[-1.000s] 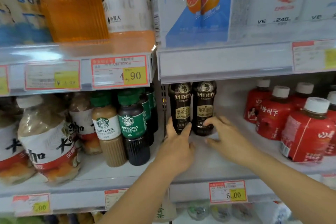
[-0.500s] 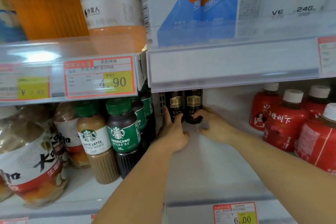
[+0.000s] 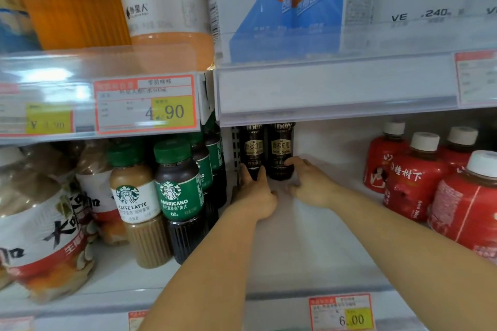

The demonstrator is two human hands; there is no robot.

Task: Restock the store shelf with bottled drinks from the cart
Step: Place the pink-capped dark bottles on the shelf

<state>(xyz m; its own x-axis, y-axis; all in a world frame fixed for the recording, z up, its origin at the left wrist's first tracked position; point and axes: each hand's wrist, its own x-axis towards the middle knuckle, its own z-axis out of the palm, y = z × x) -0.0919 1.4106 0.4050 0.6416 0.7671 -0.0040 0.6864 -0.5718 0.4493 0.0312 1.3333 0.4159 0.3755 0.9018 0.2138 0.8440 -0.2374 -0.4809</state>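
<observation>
Left bottle (image 3: 252,150) and right bottle (image 3: 281,147) stand upright, side by side, deep on the shelf (image 3: 309,250) (both dark). I see my left hand (image 3: 255,191) clasping the first's base, my right hand (image 3: 309,182) curled round the second's.

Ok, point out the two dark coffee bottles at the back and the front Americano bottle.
left dark coffee bottle (image 3: 253,149): head view, on its gold-lettered label.
right dark coffee bottle (image 3: 281,148): head view, on its gold-lettered label.
Americano bottle (image 3: 176,197): head view, on its green label.
</observation>
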